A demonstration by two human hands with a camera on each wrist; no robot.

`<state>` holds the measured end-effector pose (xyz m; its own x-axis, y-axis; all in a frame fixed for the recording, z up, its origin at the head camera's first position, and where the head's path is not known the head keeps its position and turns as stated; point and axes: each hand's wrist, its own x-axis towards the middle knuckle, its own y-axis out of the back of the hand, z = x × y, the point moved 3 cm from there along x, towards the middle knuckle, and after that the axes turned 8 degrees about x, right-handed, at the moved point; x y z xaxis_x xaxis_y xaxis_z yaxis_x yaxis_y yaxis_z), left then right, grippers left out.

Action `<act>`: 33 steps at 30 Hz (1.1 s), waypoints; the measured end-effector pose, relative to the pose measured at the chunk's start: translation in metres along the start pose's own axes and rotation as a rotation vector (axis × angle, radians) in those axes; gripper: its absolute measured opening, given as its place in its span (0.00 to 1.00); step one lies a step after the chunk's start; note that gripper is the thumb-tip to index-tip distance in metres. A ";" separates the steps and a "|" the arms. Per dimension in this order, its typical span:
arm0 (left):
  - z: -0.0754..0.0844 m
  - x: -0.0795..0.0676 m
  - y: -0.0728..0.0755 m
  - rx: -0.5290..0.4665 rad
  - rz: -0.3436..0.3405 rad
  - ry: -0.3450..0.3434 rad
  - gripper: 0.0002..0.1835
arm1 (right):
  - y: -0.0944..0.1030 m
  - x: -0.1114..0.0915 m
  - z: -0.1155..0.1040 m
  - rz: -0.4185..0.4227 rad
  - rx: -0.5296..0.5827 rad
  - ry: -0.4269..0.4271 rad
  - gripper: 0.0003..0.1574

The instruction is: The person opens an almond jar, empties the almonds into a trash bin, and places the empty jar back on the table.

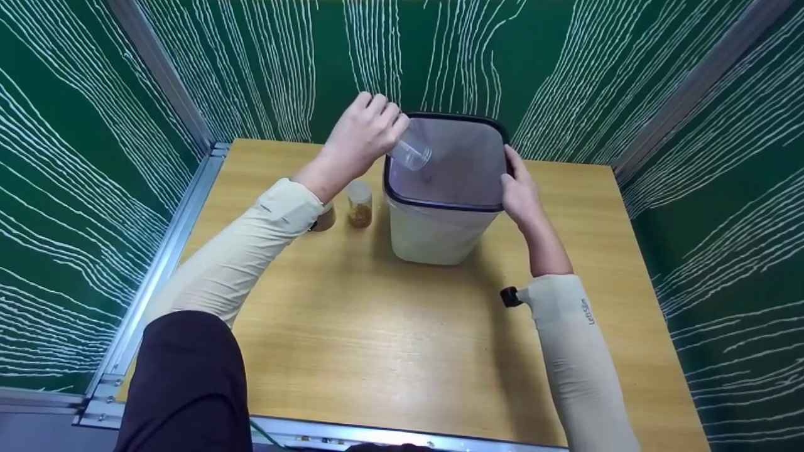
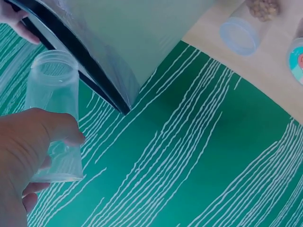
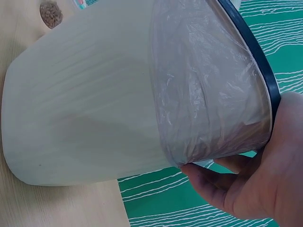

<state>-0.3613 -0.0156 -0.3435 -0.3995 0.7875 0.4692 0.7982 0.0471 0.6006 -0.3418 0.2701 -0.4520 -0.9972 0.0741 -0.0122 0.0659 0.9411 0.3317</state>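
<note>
A clear plastic jar (image 1: 411, 150) is in the grip of my left hand (image 1: 370, 129), tilted at the mouth of a waste bin (image 1: 433, 235). In the left wrist view my thumb and fingers wrap around the jar (image 2: 59, 101), and I see no contents in it. The bin is pale with a dark rim, and a thin translucent liner (image 3: 203, 85) is folded over its outside. My right hand (image 1: 521, 191) grips the bin's right side at the rim. The right wrist view shows that hand's fingertips (image 3: 191, 172) touching the liner's lower edge.
Left of the bin, a clear jar (image 1: 360, 210) partly filled with brown pieces stands on the wooden table (image 1: 389, 339). Beside it another container (image 1: 325, 220) is partly hidden by my left forearm. Green walls (image 1: 691, 207) with white wavy lines surround the table's back and sides.
</note>
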 end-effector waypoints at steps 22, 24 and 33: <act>-0.024 -0.040 -0.028 -0.111 -0.146 0.364 0.20 | 0.003 -0.004 0.007 0.099 0.284 -0.092 0.36; -0.024 -0.045 -0.029 -0.149 -0.142 0.413 0.19 | 0.007 -0.009 0.016 0.168 0.385 -0.138 0.36; -0.017 -0.072 -0.046 -0.319 -0.130 0.634 0.29 | 0.019 -0.034 0.070 0.295 0.523 -0.227 0.21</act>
<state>-0.3772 -0.0849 -0.3943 -0.7446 0.2752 0.6082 0.5943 -0.1416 0.7917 -0.3038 0.3082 -0.5111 -0.9058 0.3685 -0.2091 0.4024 0.9028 -0.1519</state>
